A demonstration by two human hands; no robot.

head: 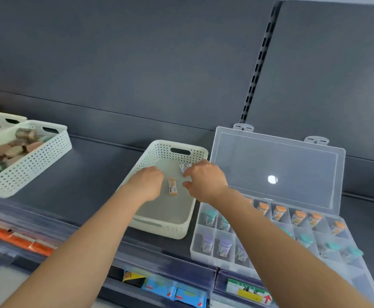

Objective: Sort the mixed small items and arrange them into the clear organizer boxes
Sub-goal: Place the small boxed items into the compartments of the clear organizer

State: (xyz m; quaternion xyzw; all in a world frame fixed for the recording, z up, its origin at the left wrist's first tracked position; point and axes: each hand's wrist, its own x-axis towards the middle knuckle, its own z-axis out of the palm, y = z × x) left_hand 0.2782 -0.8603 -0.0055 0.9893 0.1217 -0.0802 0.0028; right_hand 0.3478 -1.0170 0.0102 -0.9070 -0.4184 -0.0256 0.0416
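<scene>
**Two hands reaching into the cream basket**

The left hand (147, 183) is bending down into the cream basket (159, 227). Its fingers are hidden, so I cannot tell if it is holding something. The right hand (206, 178) is hovering with thumb and fingers apart, gripping nothing, and is partly covering a small white item (184, 167). An orange item (172, 186) is lying between the hands. Just beside, the clear organizer box (277, 165) is standing open, its compartments holding blurred small bottles (279, 213) with orange, teal and purple caps.
</scene>
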